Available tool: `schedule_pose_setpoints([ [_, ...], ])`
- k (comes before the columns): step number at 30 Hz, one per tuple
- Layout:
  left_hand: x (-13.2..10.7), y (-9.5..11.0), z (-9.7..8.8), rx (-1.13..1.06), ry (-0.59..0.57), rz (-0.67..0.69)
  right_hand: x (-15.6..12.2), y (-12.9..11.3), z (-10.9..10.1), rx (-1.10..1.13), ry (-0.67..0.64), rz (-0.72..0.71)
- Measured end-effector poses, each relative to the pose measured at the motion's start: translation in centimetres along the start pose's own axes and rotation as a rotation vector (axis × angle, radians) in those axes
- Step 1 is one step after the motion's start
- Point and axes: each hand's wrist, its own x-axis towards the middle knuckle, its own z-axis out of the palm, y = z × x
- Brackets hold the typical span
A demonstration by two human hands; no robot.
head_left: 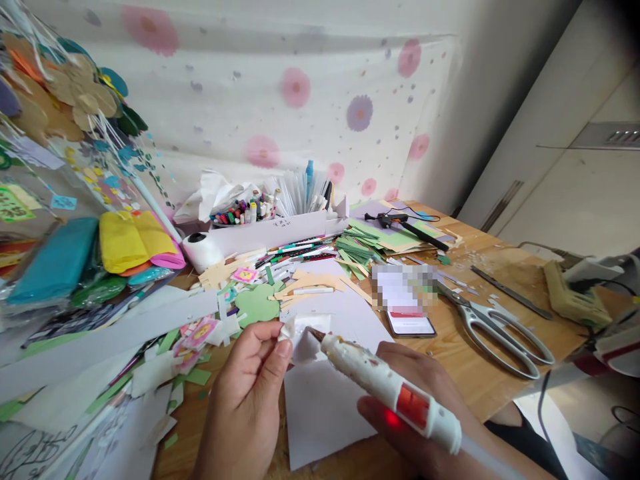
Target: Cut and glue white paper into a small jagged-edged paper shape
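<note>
At the table's near edge, the right hand is closed round a glue gun, its nozzle touching a paper scrap pinched by the left hand over a white sheet; the scrap looks light and floppy, likely best held by an edge away from the glue.

Two hands are being shown, one left hand and one right hand. Two glue guns are being counted: one white glue gun and one black glue gun. One pair of scissors, one phone, one metal ruler and one white roll are being seen on one table, and one small white paper piece is being held.
</note>
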Motion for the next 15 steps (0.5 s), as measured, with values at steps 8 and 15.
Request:
schedule_pose_setpoints([
  [8,0.28,-0.39,-0.26,-0.001,0.009,-0.004,0.13,-0.39,-0.82,0.054,0.103,-0.035],
  [15,0.13,0.0,-0.04,0.007,0.038,0.032,-0.33,-0.19,-0.43,0.164,0.044,0.054],
])
